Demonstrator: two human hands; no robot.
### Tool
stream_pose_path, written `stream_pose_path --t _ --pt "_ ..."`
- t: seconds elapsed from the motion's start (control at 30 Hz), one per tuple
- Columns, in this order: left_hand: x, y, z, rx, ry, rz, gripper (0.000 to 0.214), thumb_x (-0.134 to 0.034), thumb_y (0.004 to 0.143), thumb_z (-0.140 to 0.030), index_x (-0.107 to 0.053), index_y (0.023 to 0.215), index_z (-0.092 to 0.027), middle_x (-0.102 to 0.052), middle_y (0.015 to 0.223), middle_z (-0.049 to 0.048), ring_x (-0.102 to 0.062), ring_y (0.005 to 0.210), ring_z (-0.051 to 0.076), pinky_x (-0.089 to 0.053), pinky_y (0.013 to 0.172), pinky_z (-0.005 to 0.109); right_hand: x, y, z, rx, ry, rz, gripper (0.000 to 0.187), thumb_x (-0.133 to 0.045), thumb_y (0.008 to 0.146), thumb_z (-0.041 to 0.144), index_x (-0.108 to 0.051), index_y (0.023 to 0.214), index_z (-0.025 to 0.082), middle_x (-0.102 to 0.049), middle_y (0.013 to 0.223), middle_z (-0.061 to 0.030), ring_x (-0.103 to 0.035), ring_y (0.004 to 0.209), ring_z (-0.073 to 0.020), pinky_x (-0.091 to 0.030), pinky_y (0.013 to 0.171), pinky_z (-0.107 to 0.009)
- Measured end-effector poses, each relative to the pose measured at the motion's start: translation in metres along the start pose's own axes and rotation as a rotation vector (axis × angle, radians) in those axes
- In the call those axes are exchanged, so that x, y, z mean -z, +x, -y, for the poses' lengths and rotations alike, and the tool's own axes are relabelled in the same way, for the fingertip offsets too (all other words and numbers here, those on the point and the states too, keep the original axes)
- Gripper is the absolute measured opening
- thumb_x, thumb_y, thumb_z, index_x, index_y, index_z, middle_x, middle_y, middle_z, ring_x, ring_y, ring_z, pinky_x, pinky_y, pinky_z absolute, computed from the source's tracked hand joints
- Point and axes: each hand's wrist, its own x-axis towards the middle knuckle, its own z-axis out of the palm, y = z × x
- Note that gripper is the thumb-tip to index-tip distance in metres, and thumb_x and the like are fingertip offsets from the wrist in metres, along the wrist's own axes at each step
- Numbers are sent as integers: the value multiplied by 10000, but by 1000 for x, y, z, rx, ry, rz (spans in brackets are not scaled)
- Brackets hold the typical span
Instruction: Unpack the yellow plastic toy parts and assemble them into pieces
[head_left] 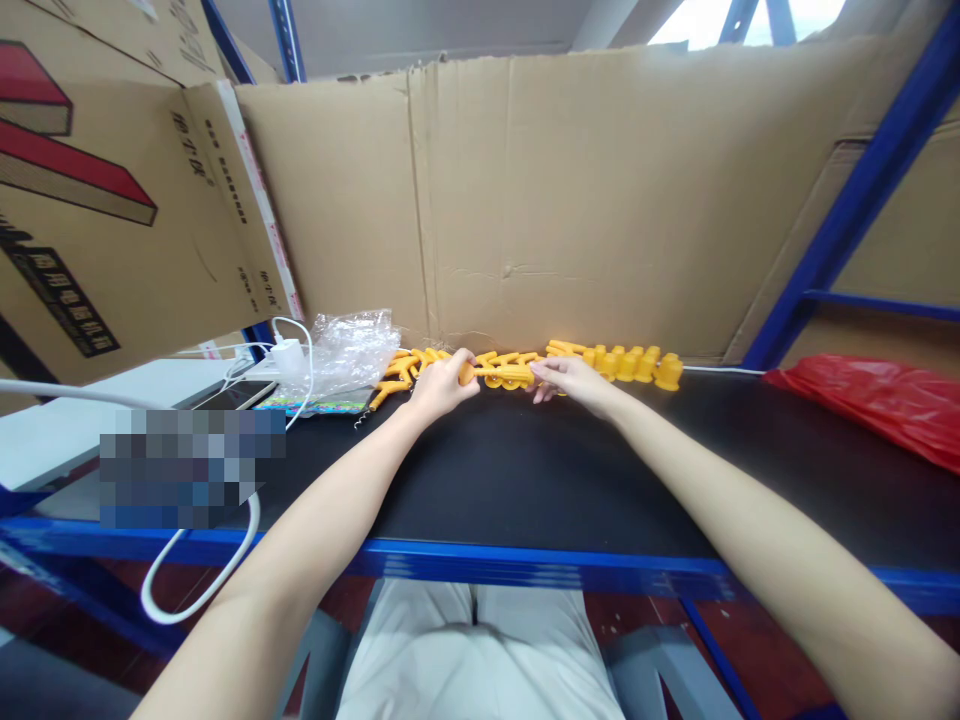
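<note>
My left hand (441, 386) is closed, its thumb and fingers round the left end of a yellow plastic piece (516, 372). The fingers of my right hand (571, 382) pinch the piece's right end, so it lies level between both hands over the back of the black tabletop. Fingers cover parts of it, and its exact kind cannot be made out. Yellow branched plastic parts (396, 374) lie in a pile behind and left of my left hand. Several yellow stepped, cup-like parts (667, 371) stand in rows to the right of my right hand.
A black tabletop (540, 480) with a blue front rail (540, 565) lies before me. Cardboard (600, 200) walls the back. At left are clear plastic wrapping (349, 350), a white charger (287, 358) with cables and a blurred-out patch. A red plastic bag (877, 400) lies right.
</note>
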Motion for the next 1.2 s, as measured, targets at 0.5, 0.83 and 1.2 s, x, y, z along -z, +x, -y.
stream_pose_path --t 0.5,0.83,1.2 --pt "-2 1 4 -44 -9 -13 277 -529 750 -269 -547 1023 -223 -652 790 10 -599 690 178 -429 672 273 -8 -1 2 -83 47 -8 315 -570 855 387 -547 1057 147 -656 999 -114 -652 637 -118 -512 546 -223" --pt "2 0 0 -42 7 76 334 -522 800 -347 -514 1119 -247 -656 832 13 -626 765 196 -452 712 295 -8 2 -3 -42 117 -60 238 -670 776 299 -572 940 157 -675 819 -76 -667 715 -159 -560 687 -303" --pt "6 4 26 281 375 238 410 -447 813 -252 -494 1205 -142 -497 1292 193 -420 1233 352 -337 975 513 34 17 -27 319 -323 -642 377 -672 699 398 -551 994 196 -631 1020 -89 -619 810 -204 -510 801 -419"
